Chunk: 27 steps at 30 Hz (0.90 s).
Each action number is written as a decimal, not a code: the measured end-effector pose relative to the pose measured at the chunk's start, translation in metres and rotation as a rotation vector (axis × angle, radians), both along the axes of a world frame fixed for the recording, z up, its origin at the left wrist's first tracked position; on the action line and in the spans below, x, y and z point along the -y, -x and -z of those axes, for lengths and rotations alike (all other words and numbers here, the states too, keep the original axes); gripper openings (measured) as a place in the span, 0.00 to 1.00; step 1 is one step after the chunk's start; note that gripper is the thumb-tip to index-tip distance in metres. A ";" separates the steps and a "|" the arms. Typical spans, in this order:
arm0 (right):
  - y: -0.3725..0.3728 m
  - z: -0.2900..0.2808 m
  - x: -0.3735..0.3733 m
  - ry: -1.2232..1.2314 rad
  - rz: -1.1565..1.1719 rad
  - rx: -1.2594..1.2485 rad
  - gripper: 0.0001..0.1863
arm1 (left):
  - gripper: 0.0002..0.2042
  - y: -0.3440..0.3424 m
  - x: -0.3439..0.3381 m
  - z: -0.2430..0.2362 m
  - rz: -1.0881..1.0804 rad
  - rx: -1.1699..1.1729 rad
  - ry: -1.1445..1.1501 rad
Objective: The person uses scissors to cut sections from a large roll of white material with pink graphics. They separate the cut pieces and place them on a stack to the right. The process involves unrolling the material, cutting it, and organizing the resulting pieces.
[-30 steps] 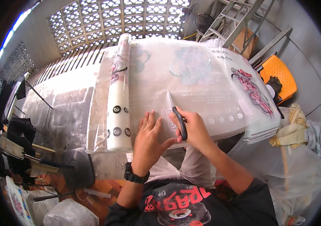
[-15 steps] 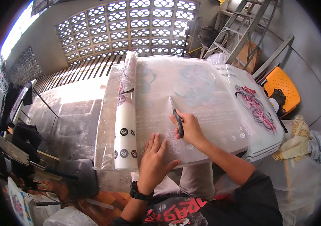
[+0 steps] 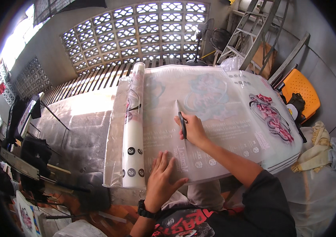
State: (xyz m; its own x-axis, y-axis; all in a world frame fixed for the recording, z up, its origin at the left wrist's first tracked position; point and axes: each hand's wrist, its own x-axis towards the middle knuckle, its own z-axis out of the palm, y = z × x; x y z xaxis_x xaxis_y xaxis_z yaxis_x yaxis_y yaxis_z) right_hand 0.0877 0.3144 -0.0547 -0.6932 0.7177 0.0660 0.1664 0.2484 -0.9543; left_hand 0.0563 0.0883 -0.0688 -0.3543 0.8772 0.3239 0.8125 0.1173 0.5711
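Observation:
My right hand [image 3: 194, 129] is closed around the black handles of a pair of scissors [image 3: 183, 127]. Their narrow blades point away from me over a translucent printed film sheet [image 3: 211, 136]; a cut edge is hard to make out. My left hand [image 3: 161, 175] lies flat on the sheet's near part, fingers spread, just right of a roll of film [image 3: 133, 138]. Faint mirrored lettering and pale pink and blue artwork show through the sheet. The roll, with black round marks and pink artwork, lies lengthwise along the left side of the table.
More printed film with pink and black artwork [image 3: 272, 120] lies at the right, over stacked sheets. Beyond stand an orange plastic chair [image 3: 300, 93], a ladder [image 3: 251, 33] and a fan [image 3: 201, 33]. Cream cloth [image 3: 314, 148] hangs at the right. Dark equipment [image 3: 30, 158] stands at the left.
My right hand and the scissors have moved a little farther away from me along the sheet. My left hand stays pressed on the film. The view has shifted slightly.

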 end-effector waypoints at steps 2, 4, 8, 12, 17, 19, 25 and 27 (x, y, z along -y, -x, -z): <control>0.005 -0.002 -0.005 0.011 0.017 0.011 0.23 | 0.36 0.000 0.000 0.002 0.002 0.005 -0.002; 0.012 0.001 -0.010 -0.004 0.021 0.011 0.23 | 0.36 0.001 0.000 0.002 -0.003 0.007 -0.003; 0.022 0.003 -0.023 -0.006 0.024 0.017 0.22 | 0.37 0.001 0.000 0.001 -0.004 0.004 -0.005; 0.031 0.003 -0.031 0.023 0.049 -0.014 0.21 | 0.37 0.001 0.001 0.002 -0.005 0.017 0.007; 0.041 0.003 -0.043 0.033 0.044 0.018 0.21 | 0.37 0.001 0.002 0.005 -0.005 0.025 0.006; 0.043 -0.003 -0.044 0.027 0.062 0.042 0.21 | 0.37 0.002 0.002 0.005 0.002 0.032 0.000; 0.055 -0.007 -0.055 0.080 0.067 0.041 0.20 | 0.38 0.003 0.001 0.007 0.007 0.044 0.017; 0.058 -0.006 -0.061 0.100 0.069 0.043 0.20 | 0.38 0.003 0.001 0.007 0.009 0.042 0.023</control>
State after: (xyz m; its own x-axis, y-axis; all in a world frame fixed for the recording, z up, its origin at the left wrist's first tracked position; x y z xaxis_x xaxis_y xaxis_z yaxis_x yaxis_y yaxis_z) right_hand 0.0292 0.3754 -0.0483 -0.6428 0.7651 -0.0371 0.2208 0.1387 -0.9654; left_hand 0.0532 0.0874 -0.0760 -0.3590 0.8876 0.2886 0.7889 0.1234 0.6020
